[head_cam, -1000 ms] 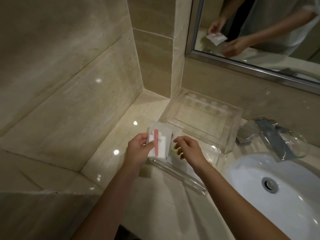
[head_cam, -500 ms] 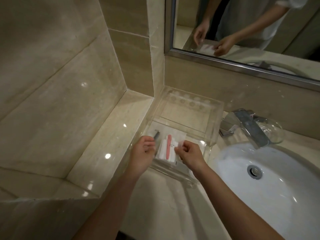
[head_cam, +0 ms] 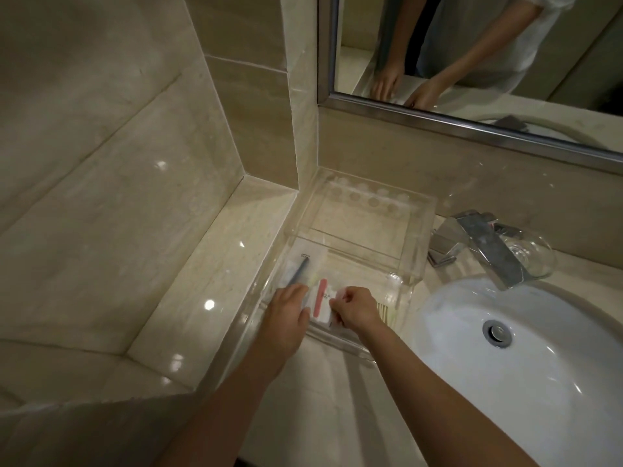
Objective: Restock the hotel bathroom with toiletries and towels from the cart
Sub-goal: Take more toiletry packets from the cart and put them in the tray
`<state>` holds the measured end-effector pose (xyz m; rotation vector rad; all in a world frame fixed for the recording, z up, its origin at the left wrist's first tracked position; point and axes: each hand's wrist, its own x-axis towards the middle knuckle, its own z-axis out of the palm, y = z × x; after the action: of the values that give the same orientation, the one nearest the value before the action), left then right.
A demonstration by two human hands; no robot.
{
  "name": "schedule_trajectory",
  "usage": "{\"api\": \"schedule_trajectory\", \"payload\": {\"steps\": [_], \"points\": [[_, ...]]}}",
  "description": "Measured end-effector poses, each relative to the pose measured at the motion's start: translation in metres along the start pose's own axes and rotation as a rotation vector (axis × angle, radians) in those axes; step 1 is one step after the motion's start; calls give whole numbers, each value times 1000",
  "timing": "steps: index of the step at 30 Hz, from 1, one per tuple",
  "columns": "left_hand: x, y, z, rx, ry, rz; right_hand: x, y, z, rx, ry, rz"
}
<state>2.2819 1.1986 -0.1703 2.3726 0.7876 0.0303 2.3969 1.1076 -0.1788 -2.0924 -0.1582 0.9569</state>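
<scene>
Acrylic tray [head_cam: 416, 230], two sachets [head_cam: 305, 261] inside — left hand [head_cam: 286, 315] flat on pink-striped sachet [head_cam: 321, 299], right hand [head_cam: 357, 310] in pinch on it

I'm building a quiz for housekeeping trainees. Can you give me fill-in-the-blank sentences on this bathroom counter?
1. The strip on the packet in the clear tray is ____.
2. The tray stands to the ____ of the sink.
3. The sink's basin is ____.
Missing: pink, left, white.
</scene>
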Motion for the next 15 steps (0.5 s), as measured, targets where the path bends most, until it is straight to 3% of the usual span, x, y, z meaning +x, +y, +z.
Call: {"api": "schedule_trajectory", "payload": {"steps": [5,10,15], "points": [[1,-13,7,72,-67,26,3,-10,1,-163,-6,-39],[1,-16,7,111,-101,29,1,-13,-5,-488,16,3],[2,-13,3,139,-102,39,-8,-3,-15,-397,-31,-71]]}}
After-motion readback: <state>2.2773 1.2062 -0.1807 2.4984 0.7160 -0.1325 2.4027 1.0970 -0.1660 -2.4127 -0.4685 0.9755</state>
